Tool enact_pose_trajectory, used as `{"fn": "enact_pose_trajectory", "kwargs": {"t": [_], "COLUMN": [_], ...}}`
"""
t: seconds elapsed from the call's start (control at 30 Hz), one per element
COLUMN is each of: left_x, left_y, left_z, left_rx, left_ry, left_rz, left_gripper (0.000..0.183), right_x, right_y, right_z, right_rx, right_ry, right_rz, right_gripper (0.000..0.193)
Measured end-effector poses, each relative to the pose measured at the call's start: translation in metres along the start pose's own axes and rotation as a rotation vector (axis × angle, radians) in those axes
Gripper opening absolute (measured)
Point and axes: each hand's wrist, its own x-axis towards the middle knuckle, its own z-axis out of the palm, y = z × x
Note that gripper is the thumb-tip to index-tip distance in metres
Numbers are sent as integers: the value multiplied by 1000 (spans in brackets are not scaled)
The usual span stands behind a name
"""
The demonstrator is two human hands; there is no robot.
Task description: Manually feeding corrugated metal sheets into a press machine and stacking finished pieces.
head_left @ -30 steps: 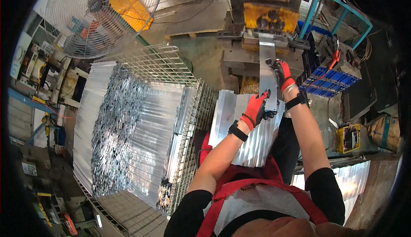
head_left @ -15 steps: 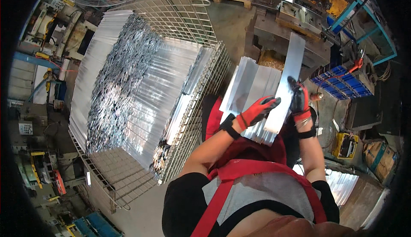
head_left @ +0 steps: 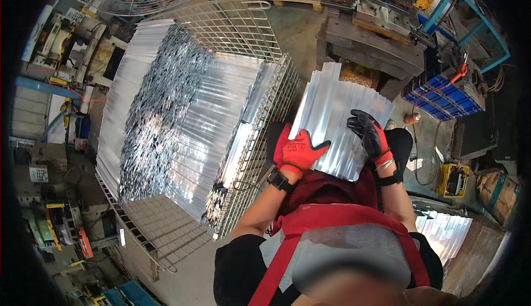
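Observation:
Several shiny aluminium strips (head_left: 337, 107) lie side by side in a stack in front of me, over my lap. At the stack's near left edge rests my left hand (head_left: 300, 151) in a red and black glove, its thumb stretched over the strips. On the right side of the stack is my right hand (head_left: 371, 137), gloved alike, with its fingers extended over the metal. Neither hand has a single strip lifted. Part of the left fingers is hard to make out against the glove.
A large wire mesh cage (head_left: 260, 157) full of stacked metal strips (head_left: 221, 107) stands to my left. Ahead is a heavy press machine (head_left: 381, 35). Blue crates (head_left: 445, 98) and a yellow basket (head_left: 453, 180) sit to the right. More strips (head_left: 445, 234) lie at lower right.
The long strip that both hands held slanted above the stack is no longer raised. My left hand has moved left to the stack's edge; the right has drawn slightly left and nearer.

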Motion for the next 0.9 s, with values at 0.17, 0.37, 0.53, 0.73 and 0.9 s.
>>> {"fn": "enact_pose_trajectory", "kwargs": {"t": [0.17, 0.37, 0.53, 0.73, 0.9], "left_x": [29, 24, 20, 31, 33], "left_y": [-58, -65, -90, -96, -107], "left_z": [61, 52, 36, 54, 75], "left_rx": [292, 232, -83, -91, -699], "left_ry": [204, 139, -105, -257, -157], "left_rz": [59, -62, -265, -297, -273], "left_gripper": [77, 79, 89, 84, 85], "right_x": [-12, -25, -26, -17, -10], "right_y": [8, 10, 13, 19, 20], "right_z": [-9, -12, -13, -6, 0], "right_rx": [81, 60, 102, 62, 78], "right_ry": [42, 96, 51, -61, -57], "right_rz": [4, -4, -27, 6, 18], "right_gripper": [35, 35, 36, 37, 38]}}
